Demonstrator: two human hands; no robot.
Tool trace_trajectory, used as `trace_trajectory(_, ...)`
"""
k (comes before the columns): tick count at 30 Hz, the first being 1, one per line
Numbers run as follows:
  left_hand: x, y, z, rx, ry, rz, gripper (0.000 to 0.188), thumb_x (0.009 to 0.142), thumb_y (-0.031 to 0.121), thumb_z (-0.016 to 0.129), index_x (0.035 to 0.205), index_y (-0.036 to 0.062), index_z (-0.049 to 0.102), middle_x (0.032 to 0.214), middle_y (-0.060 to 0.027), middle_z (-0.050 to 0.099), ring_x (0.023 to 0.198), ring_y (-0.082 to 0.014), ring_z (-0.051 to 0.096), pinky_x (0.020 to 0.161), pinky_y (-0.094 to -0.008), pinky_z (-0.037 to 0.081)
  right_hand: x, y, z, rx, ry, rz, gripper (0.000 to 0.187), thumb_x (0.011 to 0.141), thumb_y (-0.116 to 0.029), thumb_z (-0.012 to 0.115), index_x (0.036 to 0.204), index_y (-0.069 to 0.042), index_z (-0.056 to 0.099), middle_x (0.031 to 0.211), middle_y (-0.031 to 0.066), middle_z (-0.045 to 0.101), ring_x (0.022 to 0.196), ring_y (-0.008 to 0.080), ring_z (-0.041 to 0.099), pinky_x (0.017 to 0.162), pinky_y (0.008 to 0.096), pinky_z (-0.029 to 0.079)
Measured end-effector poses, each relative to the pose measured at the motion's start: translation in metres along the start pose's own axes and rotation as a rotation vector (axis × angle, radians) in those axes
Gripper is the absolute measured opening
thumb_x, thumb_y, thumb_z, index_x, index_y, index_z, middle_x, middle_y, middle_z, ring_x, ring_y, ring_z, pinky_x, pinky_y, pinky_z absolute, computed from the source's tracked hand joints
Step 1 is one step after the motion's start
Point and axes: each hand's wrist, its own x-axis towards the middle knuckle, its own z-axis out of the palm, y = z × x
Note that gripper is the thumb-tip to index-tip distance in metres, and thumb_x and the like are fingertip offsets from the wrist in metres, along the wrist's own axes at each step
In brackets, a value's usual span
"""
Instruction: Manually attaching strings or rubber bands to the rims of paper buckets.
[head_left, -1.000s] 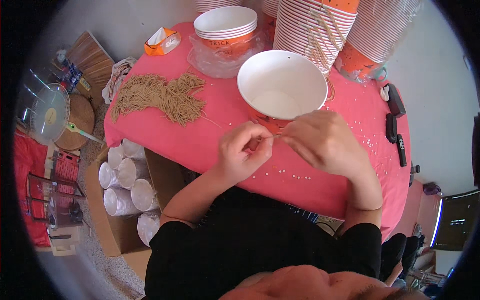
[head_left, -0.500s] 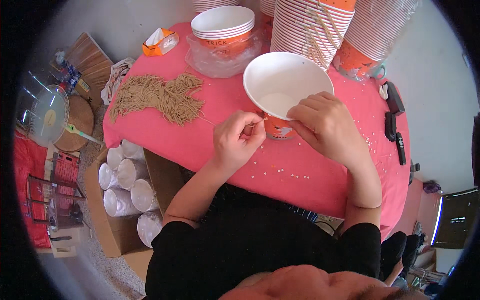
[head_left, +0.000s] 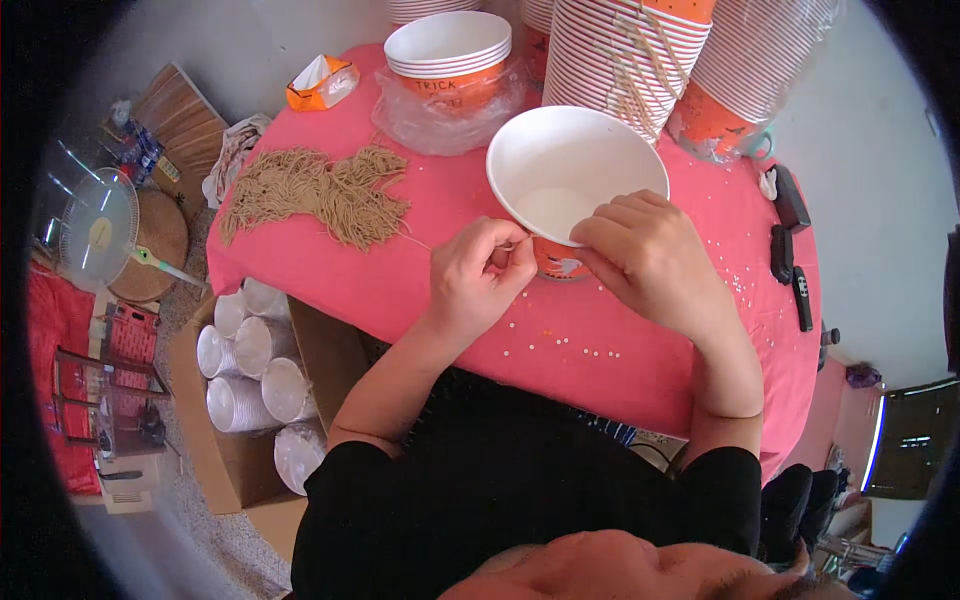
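Observation:
A large white-lined paper bucket (head_left: pixel 560 160) with an orange printed outside stands tilted toward me on the pink-covered table. My right hand (head_left: pixel 655 255) is closed over its near right rim, thumb outside and fingers at the edge. Just left of it, my left hand (head_left: pixel 482 268) pinches the end of a thin tan twine against the outer wall below the rim; the fingertips hide most of it. One loose strand runs from near this hand back to a heap of cut tan twine (head_left: pixel 315 195) on the table's left.
Nested paper buckets (head_left: pixel 448 45) in plastic and tall bucket stacks (head_left: pixel 620 75) stand at the back. An orange tissue pack (head_left: pixel 322 82) lies far left. Small white paper dots (head_left: pixel 562 341) are scattered about. Black devices (head_left: pixel 790 200) line the right edge. A carton (head_left: pixel 225 460) of wrapped white cups sits lower left.
My left fingertips have closed in against the bucket wall, and the short twine end that showed is now mostly covered. The right hand has shifted slightly on the rim.

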Motion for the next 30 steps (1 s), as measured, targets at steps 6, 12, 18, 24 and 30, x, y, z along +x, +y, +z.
trace_trajectory(6, -0.001, 0.001, 0.002, -0.033, 0.003, -0.014, 0.015, 0.077, -0.001, 0.071, 0.083, 0.0035, 0.058, 0.067, -0.0045, 0.06, 0.055, -0.0124, 0.062, 0.048, -0.0256, 0.049, -0.001, 0.0, 0.003, -0.016, 0.041, -0.052, 0.013, 0.073, -0.011, 0.066, 0.08, -0.005, 0.056, 0.072, 0.0083, 0.058, 0.072, 0.0283, 0.06, 0.067, 0.0403, 0.046)
trace_trajectory(12, -0.003, 0.0, 0.001, -0.029, 0.011, 0.008, 0.015, 0.077, -0.001, 0.071, 0.082, 0.0039, 0.058, 0.064, -0.0044, 0.059, 0.052, -0.013, 0.06, 0.046, -0.0262, 0.046, 0.0, -0.002, 0.002, 0.033, -0.008, -0.022, 0.018, 0.07, -0.006, 0.07, 0.086, -0.003, 0.061, 0.077, 0.0102, 0.062, 0.077, 0.0306, 0.062, 0.073, 0.0401, 0.047)
trace_trajectory(18, -0.004, 0.002, -0.001, -0.031, 0.001, 0.019, 0.015, 0.076, -0.003, 0.071, 0.081, 0.0038, 0.058, 0.063, -0.0042, 0.058, 0.051, -0.0127, 0.058, 0.045, -0.0258, 0.044, 0.0, 0.0, 0.002, 0.098, 0.014, -0.043, 0.016, 0.074, -0.009, 0.068, 0.087, -0.003, 0.061, 0.076, 0.01, 0.061, 0.076, 0.0301, 0.062, 0.071, 0.0404, 0.047)
trace_trajectory(24, 0.001, 0.006, -0.004, -0.018, 0.019, 0.051, 0.014, 0.077, -0.003, 0.071, 0.081, 0.0031, 0.06, 0.064, -0.0046, 0.057, 0.05, -0.0128, 0.056, 0.044, -0.0265, 0.042, 0.005, 0.002, -0.003, 0.294, -0.071, 0.036, 0.012, 0.079, -0.01, 0.067, 0.087, -0.001, 0.065, 0.076, 0.0127, 0.065, 0.075, 0.0322, 0.063, 0.07, 0.0414, 0.048)
trace_trajectory(30, 0.003, 0.006, -0.006, -0.003, -0.008, 0.026, 0.011, 0.079, 0.0, 0.071, 0.082, 0.0029, 0.061, 0.064, -0.0047, 0.057, 0.051, -0.013, 0.056, 0.045, -0.0271, 0.043, 0.017, 0.011, -0.003, 0.362, -0.15, 0.178, 0.015, 0.081, -0.005, 0.066, 0.095, -0.001, 0.068, 0.077, 0.0152, 0.067, 0.066, 0.0297, 0.064, 0.061, 0.0375, 0.049)
